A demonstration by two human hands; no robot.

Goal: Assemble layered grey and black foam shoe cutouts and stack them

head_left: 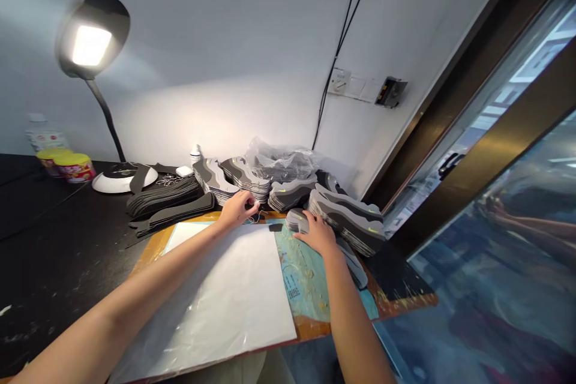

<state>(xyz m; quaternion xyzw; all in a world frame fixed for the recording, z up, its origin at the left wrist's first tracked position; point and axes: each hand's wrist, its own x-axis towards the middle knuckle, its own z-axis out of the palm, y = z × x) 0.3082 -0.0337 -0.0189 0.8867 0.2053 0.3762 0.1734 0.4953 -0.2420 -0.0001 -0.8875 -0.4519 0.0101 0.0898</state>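
Observation:
My left hand (238, 209) is over the far edge of the board, its fingers pinched together beside a thin pale string (256, 218). What lies between the fingertips is too small to make out. My right hand (317, 233) grips a low stack of grey shoe pieces (297, 221) across its width, thumb on the near side and fingers on the far side. The same stack shows again beyond my wrist. Just right of it lies a taller stack of grey and black pieces (342, 216) with small yellow-green swoosh marks. A small dark piece (275, 227) lies between my hands.
White sheeting (225, 300) and a worn blue sheet (306, 276) cover the board. More stacked pieces (216, 180), black strips (166, 201), a clear plastic bag (281, 159) and a small white bottle (195, 154) line the wall. A lit lamp (112, 180) stands left; a glass door is right.

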